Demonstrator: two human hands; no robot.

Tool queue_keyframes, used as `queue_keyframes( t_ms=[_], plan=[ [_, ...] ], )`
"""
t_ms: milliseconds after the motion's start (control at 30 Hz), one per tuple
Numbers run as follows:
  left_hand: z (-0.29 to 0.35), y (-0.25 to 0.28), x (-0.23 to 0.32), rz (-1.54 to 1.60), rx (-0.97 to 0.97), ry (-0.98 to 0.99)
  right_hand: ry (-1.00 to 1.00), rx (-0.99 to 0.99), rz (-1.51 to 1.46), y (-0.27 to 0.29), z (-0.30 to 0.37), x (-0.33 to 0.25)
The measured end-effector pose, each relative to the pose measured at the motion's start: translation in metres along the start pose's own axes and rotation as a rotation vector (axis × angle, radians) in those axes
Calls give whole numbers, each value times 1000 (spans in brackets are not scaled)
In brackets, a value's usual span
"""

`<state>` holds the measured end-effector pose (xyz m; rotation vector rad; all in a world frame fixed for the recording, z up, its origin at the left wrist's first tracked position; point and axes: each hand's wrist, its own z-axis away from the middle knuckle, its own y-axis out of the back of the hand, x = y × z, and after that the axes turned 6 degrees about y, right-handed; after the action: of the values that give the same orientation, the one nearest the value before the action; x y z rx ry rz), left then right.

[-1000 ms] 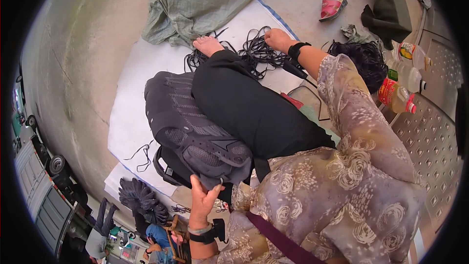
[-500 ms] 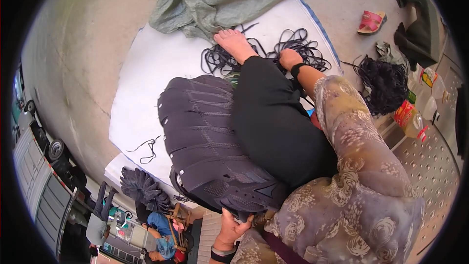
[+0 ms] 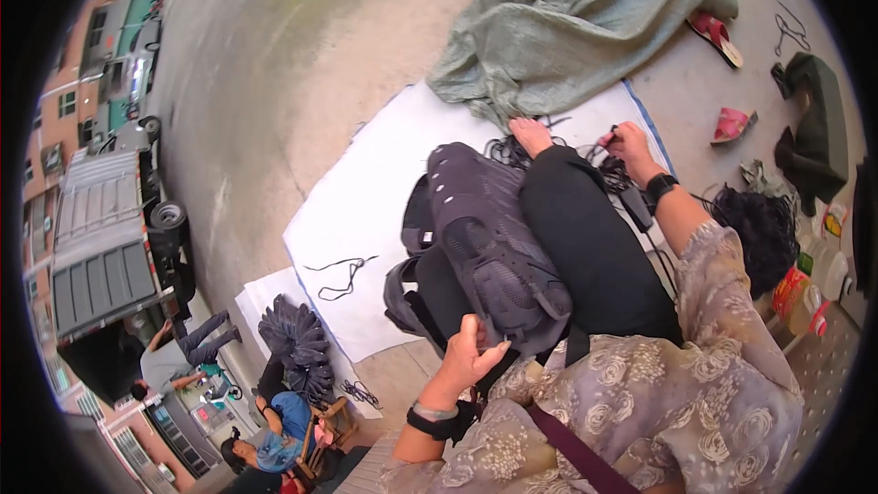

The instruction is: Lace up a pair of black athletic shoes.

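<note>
A row of dark grey-purple shoe uppers [image 3: 494,238] lies across my lap, beside my bent leg in black trousers. My left hand [image 3: 468,352] is at the near end of the row, with thumb and fingers pinched on the edge of the closest upper. Out past my knee, my right hand [image 3: 631,151] is closed on a black shoelace [image 3: 611,139] over the lace pile. More black laces [image 3: 508,152] lie around my bare foot, partly hidden by the leg and the uppers.
A white sheet [image 3: 352,183] covers the ground under the uppers, with a loose lace [image 3: 346,276] on it. A grey-green sack [image 3: 585,27] lies beyond. Rightward are pink sandals [image 3: 732,125], a black lace heap [image 3: 754,233] and bottles [image 3: 797,297]. Another person [image 3: 288,430] sits at lower left.
My right hand has lifted from the lace pile with a lace in it. The uppers on my lap have turned and shifted, and the view has swung left.
</note>
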<state>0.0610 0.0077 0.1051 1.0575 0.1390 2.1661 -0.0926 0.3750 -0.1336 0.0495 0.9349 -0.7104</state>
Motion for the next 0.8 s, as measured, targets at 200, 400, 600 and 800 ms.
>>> queue_keyframes(
  t_ms=[200, 400, 600, 800],
  plan=[
    [-7, 30, 38, -384, 60, -273, 457, -479, 381, -34, 64, -82],
    [-9, 20, 89, 32, 497, -758, 626, -836, 522, -94, 177, -161],
    [-3, 0, 147, 364, 508, -1047, 766, -1274, 961, -154, 299, -224],
    [0, 17, 133, 745, -132, -849, 1408, -1125, 1062, -171, 307, -257]
  ],
)
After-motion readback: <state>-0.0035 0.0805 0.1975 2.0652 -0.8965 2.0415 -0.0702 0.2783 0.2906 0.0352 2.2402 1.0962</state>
